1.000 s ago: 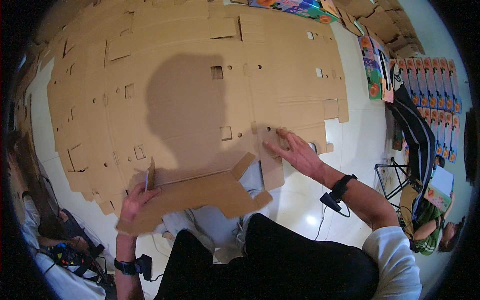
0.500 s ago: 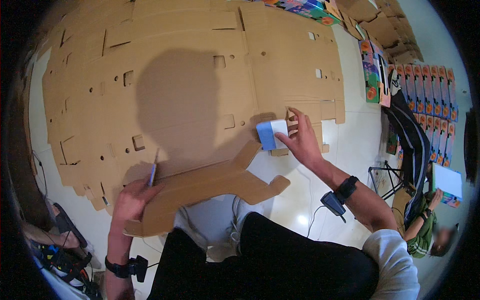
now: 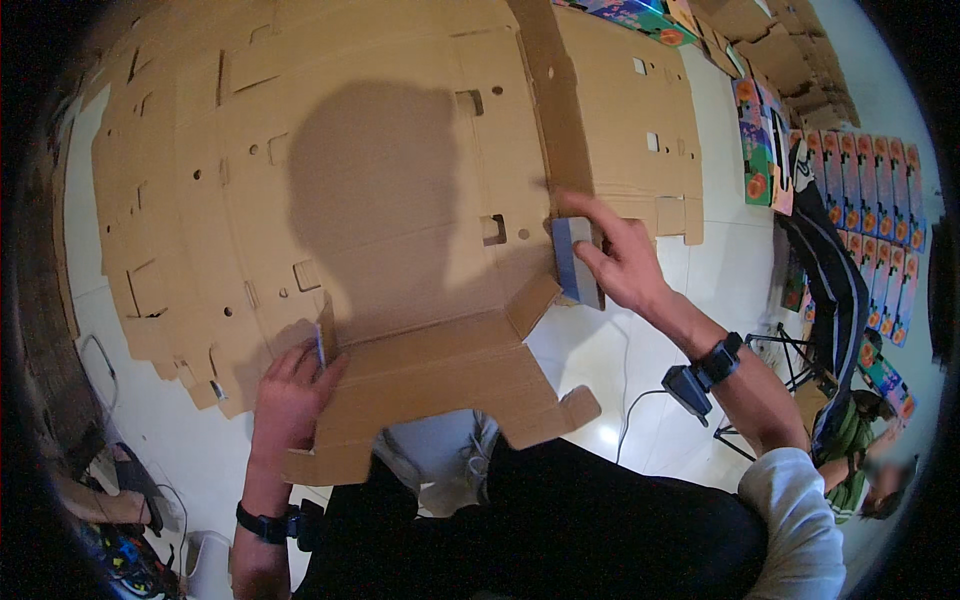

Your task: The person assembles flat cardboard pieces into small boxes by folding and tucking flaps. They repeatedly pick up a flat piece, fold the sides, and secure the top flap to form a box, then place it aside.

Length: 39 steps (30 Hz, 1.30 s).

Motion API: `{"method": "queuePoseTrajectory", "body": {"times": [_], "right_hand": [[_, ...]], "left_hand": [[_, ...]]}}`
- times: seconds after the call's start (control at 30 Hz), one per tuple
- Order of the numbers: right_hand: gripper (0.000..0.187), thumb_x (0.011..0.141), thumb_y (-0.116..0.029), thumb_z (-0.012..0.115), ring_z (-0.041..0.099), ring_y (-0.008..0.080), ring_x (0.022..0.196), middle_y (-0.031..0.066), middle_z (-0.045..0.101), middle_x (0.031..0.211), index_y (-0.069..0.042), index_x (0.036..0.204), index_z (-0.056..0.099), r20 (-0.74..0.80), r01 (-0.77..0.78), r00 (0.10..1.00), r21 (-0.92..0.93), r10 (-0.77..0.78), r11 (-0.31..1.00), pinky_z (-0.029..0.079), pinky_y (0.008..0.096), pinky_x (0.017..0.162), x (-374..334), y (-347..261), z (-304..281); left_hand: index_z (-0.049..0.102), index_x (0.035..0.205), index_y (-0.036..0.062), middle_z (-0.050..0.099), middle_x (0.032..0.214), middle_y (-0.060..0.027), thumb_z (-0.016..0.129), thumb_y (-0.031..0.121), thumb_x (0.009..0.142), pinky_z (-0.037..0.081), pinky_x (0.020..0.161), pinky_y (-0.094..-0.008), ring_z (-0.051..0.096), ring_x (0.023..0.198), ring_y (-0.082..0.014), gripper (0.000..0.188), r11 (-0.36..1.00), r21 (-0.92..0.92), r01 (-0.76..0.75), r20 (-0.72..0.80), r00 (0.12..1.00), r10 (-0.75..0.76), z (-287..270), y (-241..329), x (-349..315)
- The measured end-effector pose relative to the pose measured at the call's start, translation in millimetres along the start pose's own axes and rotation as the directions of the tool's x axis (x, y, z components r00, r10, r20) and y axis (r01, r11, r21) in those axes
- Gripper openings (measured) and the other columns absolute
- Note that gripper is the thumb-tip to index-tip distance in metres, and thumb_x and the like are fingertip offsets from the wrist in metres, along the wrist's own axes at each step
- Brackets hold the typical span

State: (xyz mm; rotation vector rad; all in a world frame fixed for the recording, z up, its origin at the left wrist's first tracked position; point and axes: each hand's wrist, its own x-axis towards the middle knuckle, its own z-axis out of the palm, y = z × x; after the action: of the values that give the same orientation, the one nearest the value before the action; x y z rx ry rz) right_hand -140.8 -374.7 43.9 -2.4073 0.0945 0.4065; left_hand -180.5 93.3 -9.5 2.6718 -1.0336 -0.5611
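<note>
A large brown cardboard box blank point(image 3: 410, 285) lies spread before me, its near panel creased upward and its front flap with a cut-out point(image 3: 450, 385) over my lap. At the left end my left hand point(image 3: 295, 390) is closed round a raised side flap, whose thin edge point(image 3: 320, 345) shows beside the fingers. On the right, my right hand point(image 3: 630, 260) pinches a raised flap with a blue and white printed face point(image 3: 575, 260). Its thumb presses this face, the index finger stretches along the upturned right side panel point(image 3: 565, 120), and the other fingertips are hidden.
More flat cardboard point(image 3: 630, 110) lies under the blank. Printed boxes point(image 3: 755, 150) stand at the right, with stacked colourful cartons point(image 3: 865, 185) behind. A person in a green top point(image 3: 850, 450) sits at the lower right, holding a printed carton. Another person's foot point(image 3: 135, 480) shows at the lower left.
The blank's right side has folded upward into a standing panel. My right hand has turned its flap more upright, and the left end has risen under my left hand.
</note>
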Motion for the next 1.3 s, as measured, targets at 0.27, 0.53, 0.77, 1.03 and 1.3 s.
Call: {"method": "queuePoseTrajectory", "body": {"times": [0.27,0.53,0.77,1.03,1.3], "right_hand": [[0.018,0.094,-0.018,0.069,0.070,0.0441,0.071,0.0210,0.069,0.078,-0.008,0.106,0.060,0.232,0.042,0.972,0.032,-0.048,0.999,0.055,0.0546,0.066,-12,-29,11],[0.046,0.094,-0.025,0.077,0.074,0.0433,0.081,0.0212,0.073,0.080,-0.007,0.135,0.065,0.571,0.480,0.778,-0.272,-0.262,0.834,0.059,0.0548,0.079,47,-59,53],[0.071,0.082,-0.016,0.088,0.062,0.0469,0.130,0.0290,0.049,0.153,-0.006,0.146,0.059,0.435,0.640,0.758,-0.351,-0.487,0.683,0.058,0.0515,0.102,38,-33,62],[0.082,0.093,-0.020,0.086,0.061,0.0339,0.135,0.0247,0.053,0.154,0.001,0.157,0.040,0.116,-0.131,0.989,0.358,0.095,0.925,0.053,0.0450,0.111,23,22,71],[0.074,0.106,-0.025,0.075,0.064,0.0177,0.116,0.0115,0.065,0.134,0.001,0.162,0.033,0.286,-0.277,0.941,0.340,0.182,0.899,0.057,0.0361,0.099,18,12,72]], "left_hand": [[0.077,0.121,0.0129,0.070,0.131,-0.0163,0.068,0.017,0.087,0.050,0.115,-0.0471,0.060,0.134,-0.0336,0.035,0.980,0.158,-0.117,0.073,0.992,0.107,-5,30,18],[0.075,0.130,0.0202,0.070,0.134,-0.0130,0.068,0.022,0.089,0.052,0.115,-0.0485,0.061,0.136,-0.0347,0.041,0.982,0.032,-0.189,0.222,0.959,0.177,6,4,38],[0.062,0.153,0.0181,0.069,0.132,-0.0149,0.072,0.003,0.088,0.054,0.111,-0.0479,0.062,0.131,-0.0375,0.068,0.983,-0.182,0.034,-0.078,0.996,-0.049,-7,-3,12],[0.035,0.171,0.0217,0.059,0.136,-0.0202,0.061,-0.004,0.099,0.057,0.098,-0.0426,0.065,0.118,-0.0351,0.080,0.610,-0.452,0.652,-0.078,0.652,-0.754,13,-54,-46],[0.023,0.175,0.0241,0.049,0.160,-0.0176,0.057,-0.006,0.098,0.059,0.084,-0.0301,0.067,0.119,-0.0241,0.090,-0.372,-0.922,0.109,0.342,0.682,-0.646,-37,-39,-44]]}}
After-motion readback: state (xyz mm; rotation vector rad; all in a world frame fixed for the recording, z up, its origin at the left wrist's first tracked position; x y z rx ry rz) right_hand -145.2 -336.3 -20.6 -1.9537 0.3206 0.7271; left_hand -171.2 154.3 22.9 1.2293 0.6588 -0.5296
